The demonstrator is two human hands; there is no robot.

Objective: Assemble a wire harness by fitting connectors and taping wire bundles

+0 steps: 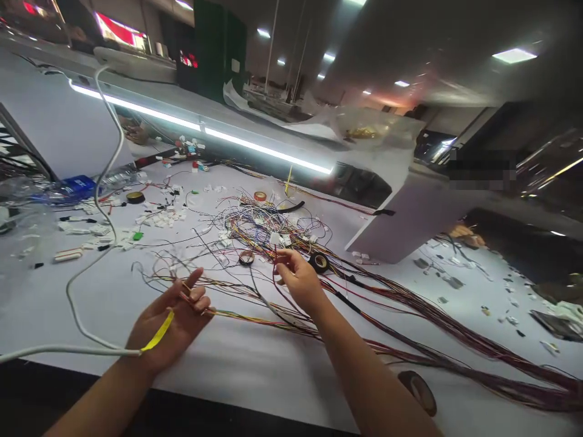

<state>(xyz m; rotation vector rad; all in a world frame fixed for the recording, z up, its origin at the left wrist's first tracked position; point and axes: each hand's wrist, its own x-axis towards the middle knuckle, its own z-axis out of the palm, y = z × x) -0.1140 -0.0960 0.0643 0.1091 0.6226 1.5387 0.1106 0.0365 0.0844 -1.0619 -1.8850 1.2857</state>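
My left hand [175, 315] is palm up at the lower left, its fingers curled around a few thin coloured wires [246, 316] that run off to the right. A yellow strip [157, 332] lies across that palm near the wrist, where a white cable [75, 303] meets it. My right hand [298, 279] pinches a dark red wire [276, 282] at mid-table, just below a white connector [274, 238]. Behind the right hand spreads a tangle of wires [255, 227] with several white connectors. A black tape roll [319, 262] sits right beside that hand.
Long wire bundles [410, 297] stretch to the right edge. Loose white connectors [161, 217] are scattered at left. A brown tape roll [246, 258] and a larger roll [418, 392] lie around. A lit shelf [200, 109] and a white divider [401, 212] stand behind; another person's hand [464, 232] is beyond.
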